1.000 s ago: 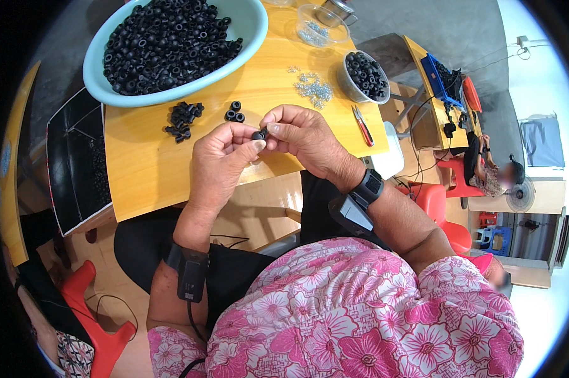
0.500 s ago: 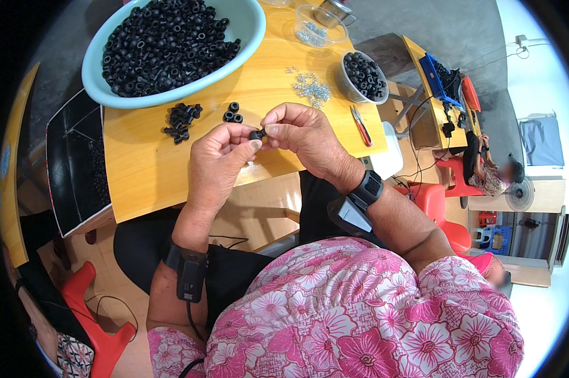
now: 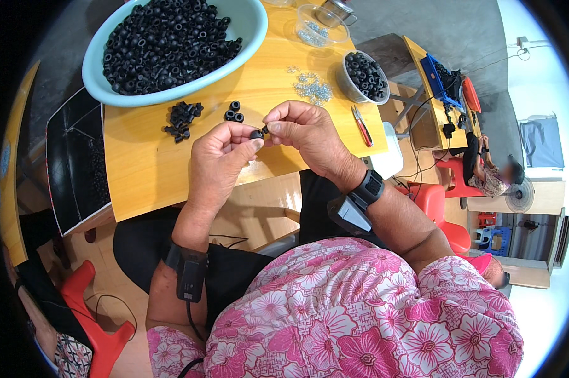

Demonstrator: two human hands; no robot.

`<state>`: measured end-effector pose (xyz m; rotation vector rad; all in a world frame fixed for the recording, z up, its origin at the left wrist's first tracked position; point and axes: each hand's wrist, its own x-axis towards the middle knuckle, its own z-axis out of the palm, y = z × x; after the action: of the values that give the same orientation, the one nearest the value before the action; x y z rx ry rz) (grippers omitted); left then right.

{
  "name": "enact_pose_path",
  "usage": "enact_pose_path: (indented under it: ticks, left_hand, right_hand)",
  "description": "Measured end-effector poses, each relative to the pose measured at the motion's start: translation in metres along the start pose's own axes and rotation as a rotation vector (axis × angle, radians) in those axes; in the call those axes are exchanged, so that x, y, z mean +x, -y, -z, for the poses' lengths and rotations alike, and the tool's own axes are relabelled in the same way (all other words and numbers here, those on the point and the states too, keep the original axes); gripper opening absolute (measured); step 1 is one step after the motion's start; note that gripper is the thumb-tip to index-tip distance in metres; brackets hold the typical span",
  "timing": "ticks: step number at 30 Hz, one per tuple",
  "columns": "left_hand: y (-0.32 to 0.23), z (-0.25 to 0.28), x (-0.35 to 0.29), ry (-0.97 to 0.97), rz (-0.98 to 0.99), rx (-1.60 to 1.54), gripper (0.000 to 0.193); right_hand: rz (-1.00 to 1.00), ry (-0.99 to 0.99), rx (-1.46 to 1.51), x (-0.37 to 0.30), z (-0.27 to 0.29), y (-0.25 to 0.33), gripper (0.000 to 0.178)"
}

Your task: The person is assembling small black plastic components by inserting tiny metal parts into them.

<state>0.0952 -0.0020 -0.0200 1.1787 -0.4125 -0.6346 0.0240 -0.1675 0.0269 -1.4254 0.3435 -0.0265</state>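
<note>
My left hand [image 3: 217,165] is closed, pinching a small round black cap [image 3: 256,134] between thumb and forefinger. Close against it, my right hand [image 3: 311,137] pinches a smaller black piece [image 3: 265,130], mostly covered by the fingertips. Both hands are above the near part of the yellow table [image 3: 147,165]. Just beyond them stand a few black ring-shaped caps [image 3: 234,113]. A heap of small black stemmed parts [image 3: 183,118] lies farther left. Tiny clear and silvery pieces [image 3: 313,88] are scattered beyond my right hand.
A large light-blue basin [image 3: 259,44] full of black caps stands at the far left. At the far right are a tub of black caps [image 3: 365,77], a clear container [image 3: 322,28], a metal mug [image 3: 340,9] and red-handled pliers [image 3: 362,126]. A black-lined box [image 3: 73,164] stands left of the table.
The small black piece in my right fingertips shows slightly farther from the cap in my left hand. Right hand has risen a little; left arm barely moved.
</note>
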Motion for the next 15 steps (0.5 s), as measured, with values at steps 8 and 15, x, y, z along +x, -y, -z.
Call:
enact_pose_path:
  ticks: [8, 15]
  left_hand:
    - [0.0, -0.0008, 0.0005, 0.0, -0.012, 0.044, 0.013]
    - [0.0006, -0.0004, 0.0, -0.011, -0.009, 0.072, 0.012]
  right_hand:
    - [0.074, 0.02, -0.079, 0.0004, -0.0004, 0.0006, 0.007]
    - [0.153, 0.039, -0.245, 0.002, -0.0004, 0.0021, 0.005]
